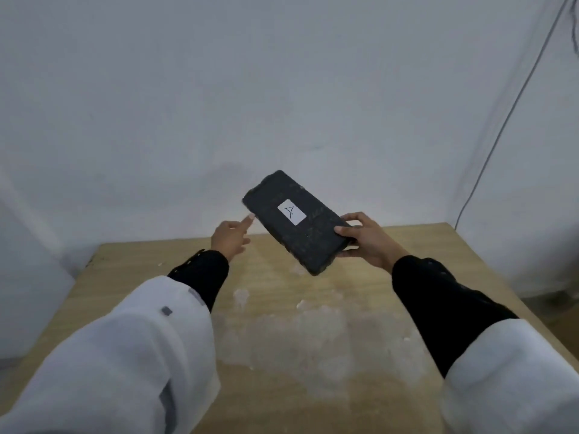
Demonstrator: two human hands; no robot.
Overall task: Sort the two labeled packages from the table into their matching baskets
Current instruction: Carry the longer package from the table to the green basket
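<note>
A flat black package (296,220) with a white label marked "A" (291,211) is held tilted in the air above the far part of the wooden table (175,270). My right hand (366,239) grips its near right end, thumb on top. My left hand (230,238) is just left of the package, fingers apart, one fingertip near or touching its left edge. No second package and no basket is in view.
The table top carries whitish scuffed patches (282,333) in its middle. A pale wall stands close behind the table. A thin cable (501,126) runs down the wall at the right. Floor shows on both sides of the table.
</note>
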